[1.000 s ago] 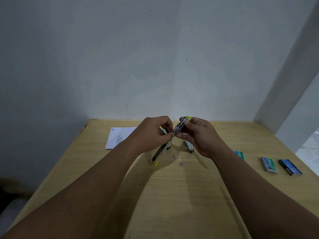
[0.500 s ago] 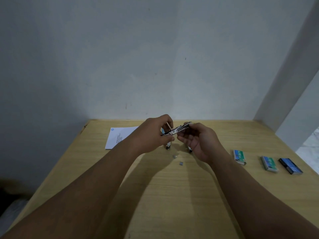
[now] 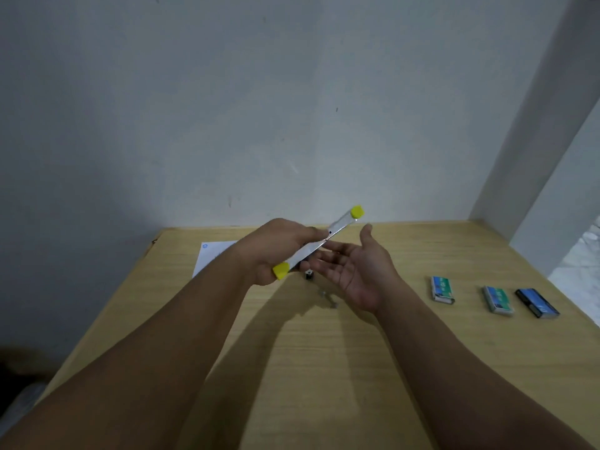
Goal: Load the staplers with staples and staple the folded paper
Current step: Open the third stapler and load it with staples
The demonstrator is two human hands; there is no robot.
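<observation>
- In the head view, your left hand (image 3: 276,250) grips the stapler (image 3: 319,243), fingers curled round its middle; it is swung out into one long strip with a yellow tip at each end, and it is lifted above the table (image 3: 324,368), tilted up to the right.
- Your right hand (image 3: 354,271) is spread, palm up, just under the stapler; if the fingertips touch it, I cannot tell.
- The folded paper (image 3: 211,258) lies flat at the far left of the table, partly behind your left hand.
- Some small metal pieces (image 3: 328,298) lie on the table below your hands; they are too blurred to name.
- Three staple boxes (image 3: 442,290) lie in a row at the right, well apart from your hands.
</observation>
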